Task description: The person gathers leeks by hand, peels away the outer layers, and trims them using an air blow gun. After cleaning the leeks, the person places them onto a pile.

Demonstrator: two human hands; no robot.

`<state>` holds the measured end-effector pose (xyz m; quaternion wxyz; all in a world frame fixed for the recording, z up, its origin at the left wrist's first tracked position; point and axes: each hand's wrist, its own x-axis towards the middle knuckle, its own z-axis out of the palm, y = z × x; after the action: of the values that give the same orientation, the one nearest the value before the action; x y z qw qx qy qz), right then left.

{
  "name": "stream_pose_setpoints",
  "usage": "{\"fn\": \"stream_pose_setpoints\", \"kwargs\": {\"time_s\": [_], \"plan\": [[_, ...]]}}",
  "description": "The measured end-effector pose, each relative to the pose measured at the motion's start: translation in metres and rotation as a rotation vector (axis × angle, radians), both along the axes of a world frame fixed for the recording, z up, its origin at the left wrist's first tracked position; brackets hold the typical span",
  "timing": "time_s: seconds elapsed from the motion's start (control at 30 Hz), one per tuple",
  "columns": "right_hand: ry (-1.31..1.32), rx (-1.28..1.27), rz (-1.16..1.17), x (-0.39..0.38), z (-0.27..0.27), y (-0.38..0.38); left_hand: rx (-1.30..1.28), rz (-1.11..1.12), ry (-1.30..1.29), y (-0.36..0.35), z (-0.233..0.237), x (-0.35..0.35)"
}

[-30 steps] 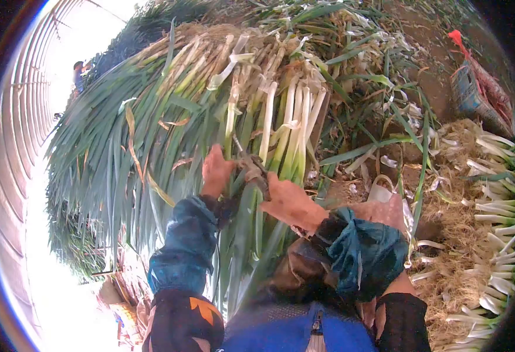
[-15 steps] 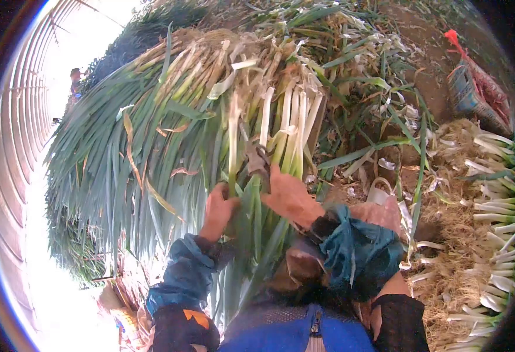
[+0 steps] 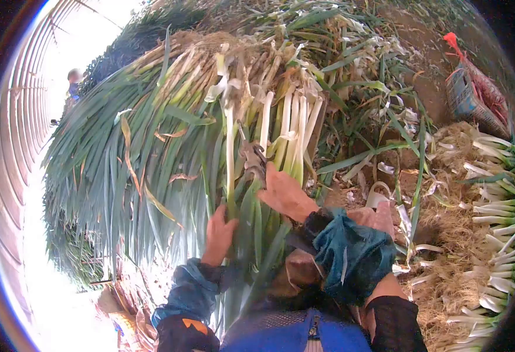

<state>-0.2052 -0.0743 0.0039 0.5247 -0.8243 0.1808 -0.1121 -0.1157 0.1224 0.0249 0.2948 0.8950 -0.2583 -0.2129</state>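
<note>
Ribbed sheeting [image 3: 11,158] curves behind one distant person [image 3: 74,88]. One printed sack [image 3: 466,97], its print too small to read, lies right of the leek pile [image 3: 134,135]. Two hands work over the pile: the left hand's [image 3: 219,236] grip is closed on one pale stalk [image 3: 230,158], and the right hand's [image 3: 287,195] on one metal tool [image 3: 254,159], just beside the stalk.

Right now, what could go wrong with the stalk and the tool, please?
The tip of the metal tool is close beside the pale stalk, so a slip of the right hand might scrape it. The left hand seems to grip low, near the green part, so the stalk may bend. Leaves hang nearby and could tangle.
</note>
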Motion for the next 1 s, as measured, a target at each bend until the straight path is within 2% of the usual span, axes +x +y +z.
{"fn": "stream_pose_setpoints", "kwargs": {"time_s": [0.1,0.3,0.37,0.6,0.77,0.83,0.9,1.0], "plan": [[0.013,-0.048,-0.008,0.012,-0.008,-0.007,0.029,0.078,0.088,0.009,0.009,-0.019],[-0.032,-0.157,0.036,0.013,-0.012,-0.002,-0.004,0.069,-0.016,0.028,0.006,-0.041],[-0.091,-0.185,0.062,0.010,-0.014,0.001,-0.010,0.105,0.083,0.033,0.001,-0.047],[-0.048,-0.180,0.089,0.003,-0.010,0.007,-0.099,0.108,0.125,0.035,0.001,-0.055],[-0.020,-0.171,0.129,0.004,-0.013,0.013,-0.033,0.119,0.095,0.043,-0.001,-0.059],[-0.086,-0.159,0.096,0.008,-0.024,0.011,-0.004,0.109,0.060,0.048,-0.001,-0.060],[-0.093,-0.155,0.055,0.008,-0.016,0.009,0.013,0.082,-0.007,0.056,-0.004,-0.064],[-0.026,-0.177,0.016,-0.003,0.014,0.010,-0.025,0.188,0.054,0.058,0.012,-0.073]]}}
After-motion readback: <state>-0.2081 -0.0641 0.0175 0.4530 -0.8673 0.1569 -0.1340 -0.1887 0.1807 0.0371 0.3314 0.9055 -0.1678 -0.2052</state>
